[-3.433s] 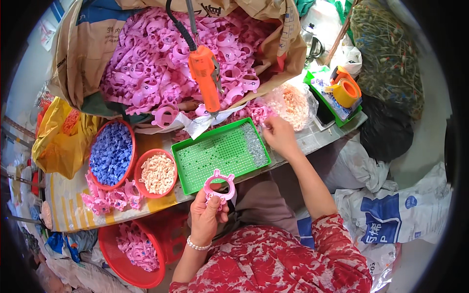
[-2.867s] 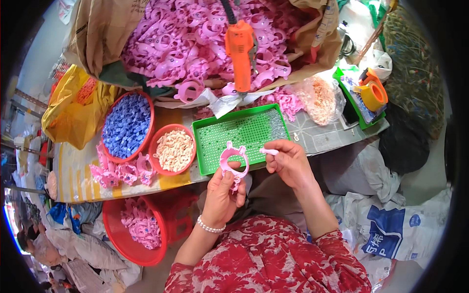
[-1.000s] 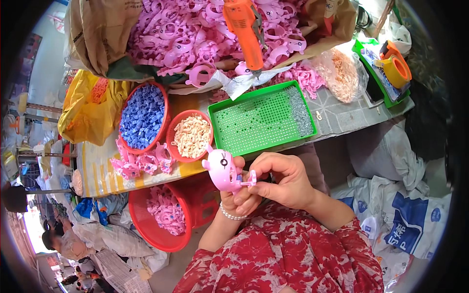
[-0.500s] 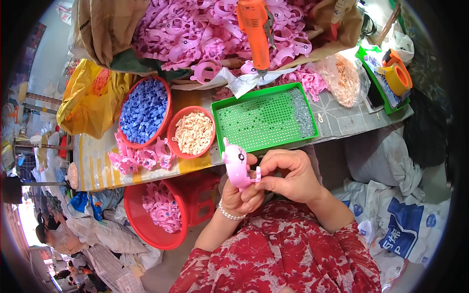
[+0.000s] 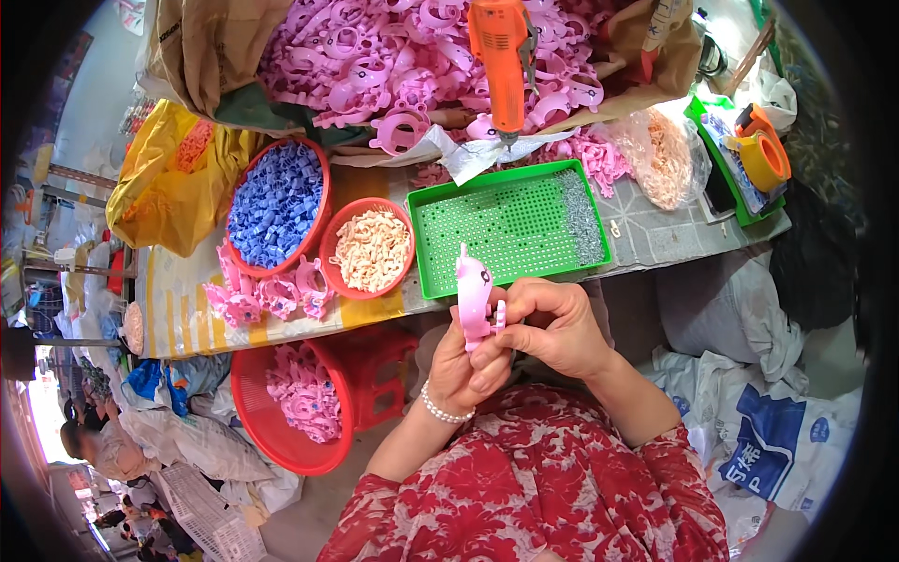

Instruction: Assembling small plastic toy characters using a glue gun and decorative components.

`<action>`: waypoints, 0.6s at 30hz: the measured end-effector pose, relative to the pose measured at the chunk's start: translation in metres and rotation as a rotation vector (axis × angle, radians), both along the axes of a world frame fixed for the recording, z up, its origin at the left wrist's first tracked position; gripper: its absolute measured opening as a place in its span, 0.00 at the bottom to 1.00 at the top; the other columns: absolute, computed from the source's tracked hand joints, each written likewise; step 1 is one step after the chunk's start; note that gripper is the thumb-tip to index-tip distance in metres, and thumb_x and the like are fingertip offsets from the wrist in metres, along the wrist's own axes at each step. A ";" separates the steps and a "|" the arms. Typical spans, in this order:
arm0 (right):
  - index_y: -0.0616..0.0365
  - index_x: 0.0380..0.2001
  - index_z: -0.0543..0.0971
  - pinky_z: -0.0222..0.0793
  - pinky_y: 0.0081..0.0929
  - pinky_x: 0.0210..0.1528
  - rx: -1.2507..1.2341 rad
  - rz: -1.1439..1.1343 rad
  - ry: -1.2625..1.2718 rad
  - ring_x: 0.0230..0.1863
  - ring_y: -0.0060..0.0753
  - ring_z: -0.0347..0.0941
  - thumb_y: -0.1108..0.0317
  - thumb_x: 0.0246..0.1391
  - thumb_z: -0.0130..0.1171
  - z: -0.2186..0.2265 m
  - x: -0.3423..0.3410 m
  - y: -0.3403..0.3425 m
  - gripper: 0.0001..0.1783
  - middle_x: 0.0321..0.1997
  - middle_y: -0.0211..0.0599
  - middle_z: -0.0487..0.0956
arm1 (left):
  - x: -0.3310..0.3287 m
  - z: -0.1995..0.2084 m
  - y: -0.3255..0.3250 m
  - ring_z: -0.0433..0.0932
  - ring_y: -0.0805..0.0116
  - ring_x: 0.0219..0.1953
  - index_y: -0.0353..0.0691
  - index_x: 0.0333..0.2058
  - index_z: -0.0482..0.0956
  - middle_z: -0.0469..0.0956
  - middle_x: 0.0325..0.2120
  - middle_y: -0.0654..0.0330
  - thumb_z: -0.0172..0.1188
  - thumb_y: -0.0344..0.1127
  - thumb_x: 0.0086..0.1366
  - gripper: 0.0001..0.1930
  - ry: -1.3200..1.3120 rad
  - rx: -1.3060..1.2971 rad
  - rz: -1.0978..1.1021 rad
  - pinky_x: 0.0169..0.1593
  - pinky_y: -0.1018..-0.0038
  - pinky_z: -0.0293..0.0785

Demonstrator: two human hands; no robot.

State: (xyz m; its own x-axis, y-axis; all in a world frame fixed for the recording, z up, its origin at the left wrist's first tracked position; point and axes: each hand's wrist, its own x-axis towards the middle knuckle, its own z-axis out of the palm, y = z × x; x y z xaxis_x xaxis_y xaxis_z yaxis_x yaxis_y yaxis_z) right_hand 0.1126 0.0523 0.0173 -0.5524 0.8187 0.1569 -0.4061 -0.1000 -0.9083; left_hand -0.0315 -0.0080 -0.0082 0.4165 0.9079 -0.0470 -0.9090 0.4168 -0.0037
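Observation:
Just in front of my body, my left hand [image 5: 464, 367] grips a glossy pink plastic animal-shaped toy part [image 5: 473, 292] with a printed eye, held upright. My right hand [image 5: 559, 328] pinches a small pink piece [image 5: 500, 317] at the toy part's right side, between thumb and forefinger. Whether that piece is separate or joined to the toy part I cannot tell. Behind both hands lies a green tray [image 5: 468, 229] with a holed floor and small grey metal bits [image 5: 584, 225] heaped at its right end.
An orange power screwdriver [image 5: 501, 66] hangs over a large pile of pink parts [image 5: 351, 70]. On the table's left stand a bowl of blue pieces [image 5: 276, 201] and one of cream pieces [image 5: 373, 251]. A red basket [image 5: 245, 412] is below; a tape roll [image 5: 760, 159] lies right.
The toy part has turned more edge-on and shifted slightly to the right with my left hand. My right hand keeps its pinch at the part's side. The view has shifted slightly.

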 end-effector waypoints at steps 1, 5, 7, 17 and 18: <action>0.63 0.26 0.75 0.63 0.16 0.35 -0.018 0.000 -0.005 0.32 0.17 0.68 0.78 0.45 0.64 -0.001 0.001 0.000 0.07 0.30 0.29 0.72 | 0.001 0.001 0.001 0.66 0.72 0.11 0.44 0.54 0.62 0.69 0.19 0.63 0.38 0.55 0.67 0.25 -0.018 -0.025 -0.007 0.14 0.80 0.63; 0.63 0.28 0.74 0.63 0.16 0.35 -0.066 -0.031 -0.033 0.33 0.17 0.67 0.77 0.48 0.61 0.003 0.000 -0.004 0.06 0.30 0.30 0.72 | 0.001 0.000 0.001 0.65 0.73 0.12 0.46 0.54 0.62 0.68 0.18 0.64 0.39 0.55 0.67 0.25 -0.029 -0.047 -0.015 0.15 0.80 0.63; 0.63 0.28 0.74 0.63 0.16 0.35 -0.060 -0.030 -0.010 0.33 0.17 0.67 0.77 0.48 0.61 0.001 0.000 -0.004 0.06 0.31 0.30 0.72 | 0.002 0.000 0.003 0.65 0.73 0.12 0.46 0.54 0.62 0.67 0.18 0.64 0.39 0.55 0.67 0.25 -0.031 -0.029 -0.016 0.15 0.80 0.62; 0.64 0.26 0.76 0.63 0.19 0.29 0.211 -0.249 -0.233 0.27 0.20 0.68 0.76 0.45 0.63 0.001 0.008 0.003 0.06 0.26 0.32 0.74 | 0.005 0.001 0.010 0.67 0.72 0.15 0.42 0.51 0.65 0.71 0.22 0.62 0.43 0.52 0.67 0.22 0.508 0.120 0.214 0.18 0.80 0.65; 0.64 0.26 0.76 0.63 0.19 0.29 0.211 -0.247 -0.232 0.27 0.20 0.68 0.76 0.45 0.63 -0.001 0.007 0.003 0.06 0.26 0.32 0.74 | 0.007 0.004 0.010 0.67 0.72 0.15 0.42 0.51 0.65 0.71 0.22 0.62 0.43 0.52 0.67 0.22 0.509 0.120 0.217 0.18 0.80 0.65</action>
State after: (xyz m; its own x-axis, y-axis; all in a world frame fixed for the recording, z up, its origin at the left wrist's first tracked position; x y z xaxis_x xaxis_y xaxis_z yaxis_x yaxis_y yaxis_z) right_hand 0.1200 0.0552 0.0167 -0.3838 0.8943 0.2302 -0.1764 0.1737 -0.9689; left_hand -0.0241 0.0019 -0.0046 0.1719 0.9815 -0.0846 -0.8488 0.1911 0.4930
